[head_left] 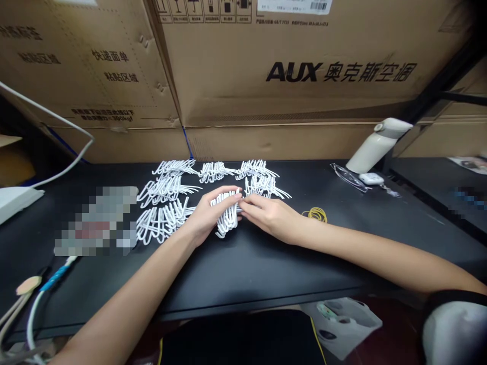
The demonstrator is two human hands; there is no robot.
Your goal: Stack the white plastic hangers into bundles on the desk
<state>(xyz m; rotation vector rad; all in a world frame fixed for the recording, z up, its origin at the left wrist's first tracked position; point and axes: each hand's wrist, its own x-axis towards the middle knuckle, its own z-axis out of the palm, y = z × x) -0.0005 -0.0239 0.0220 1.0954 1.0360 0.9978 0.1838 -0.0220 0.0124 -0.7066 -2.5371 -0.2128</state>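
Observation:
A bundle of white hooks (227, 218) is held above the front part of the black table (243, 274), bent ends facing down and left. My left hand (207, 213) wraps round it from the left, thumb across the top. From the other side my right hand (268, 212) pinches the bundle's right end, where the straight shanks gather; its fingertips are partly hidden. Behind and left of my hands lie several piles of similar hooks, with one pile (162, 221) beside my left wrist and another pile (262, 186) just behind my right hand.
Large cardboard boxes (304, 96) wall off the back. To the right are yellow rubber bands (316, 214), glasses (348, 177), a small white case (371, 178) and a leaning white bottle (376, 147). A blurred-out flat object (99, 220) with a cable (53, 278) lies left.

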